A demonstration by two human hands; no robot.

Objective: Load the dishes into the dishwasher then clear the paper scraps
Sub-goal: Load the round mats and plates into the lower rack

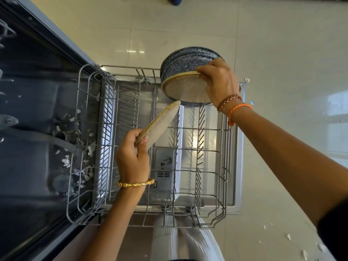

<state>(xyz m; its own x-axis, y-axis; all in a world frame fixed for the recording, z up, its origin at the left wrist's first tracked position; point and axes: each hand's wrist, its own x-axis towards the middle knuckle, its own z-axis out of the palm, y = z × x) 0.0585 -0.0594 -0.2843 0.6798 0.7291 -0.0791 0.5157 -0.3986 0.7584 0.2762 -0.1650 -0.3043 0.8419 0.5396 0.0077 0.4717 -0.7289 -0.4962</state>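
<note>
My right hand (219, 81) grips a stack of speckled blue plates (185, 61) on edge above the far right corner of the pulled-out lower dishwasher rack (211, 129). My left hand (131, 159) pinches one plate with a tan rim (160, 123) by its edge. That plate is tilted over the rack's middle tines. White paper scraps (82, 147) lie inside the dishwasher tub on the left, around the spray arm, and more scraps (305, 249) lie on the floor at the lower right.
The open dishwasher door (239, 166) lies flat under the rack, with the detergent dispenser (163, 172) showing through the wires. The tub (28, 129) fills the left side. Pale floor tiles (282, 53) surround the door. A small scrap (246, 79) lies near the door's far corner.
</note>
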